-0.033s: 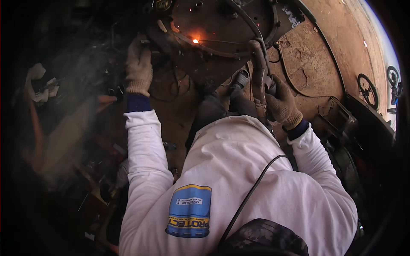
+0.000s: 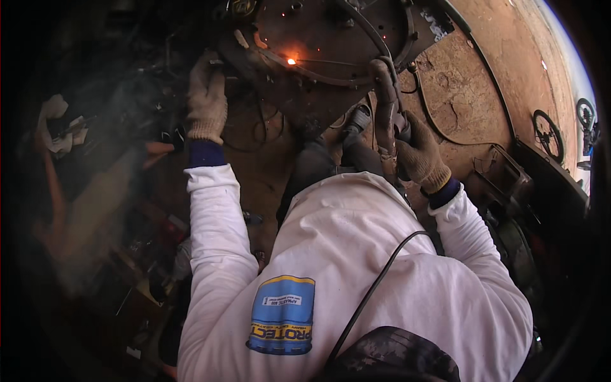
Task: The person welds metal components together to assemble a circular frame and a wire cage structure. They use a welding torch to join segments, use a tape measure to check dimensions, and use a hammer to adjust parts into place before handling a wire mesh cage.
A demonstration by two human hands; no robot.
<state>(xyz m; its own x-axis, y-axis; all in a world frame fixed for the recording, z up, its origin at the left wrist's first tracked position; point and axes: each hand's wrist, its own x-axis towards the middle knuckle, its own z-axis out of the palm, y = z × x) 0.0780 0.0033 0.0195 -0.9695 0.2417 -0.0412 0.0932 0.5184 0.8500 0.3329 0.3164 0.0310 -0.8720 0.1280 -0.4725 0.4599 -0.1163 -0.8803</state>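
Observation:
My right hand, in a tan knit work glove, is closed around a brown welding electrode holder. From its far end a thin electrode rod reaches left to a bright orange welding spot. That glow sits beside a curved metal bar on a dark metal plate. My left hand, gloved alike, is at the plate's left side with its fingers bent around something dark. Shadow hides what the fingertips touch.
Smoke drifts over dark clutter on the left. Cables run across the brown ground on the right, near a dark metal frame. A bicycle wheel shows at the far right. My dark shoe stands below the plate.

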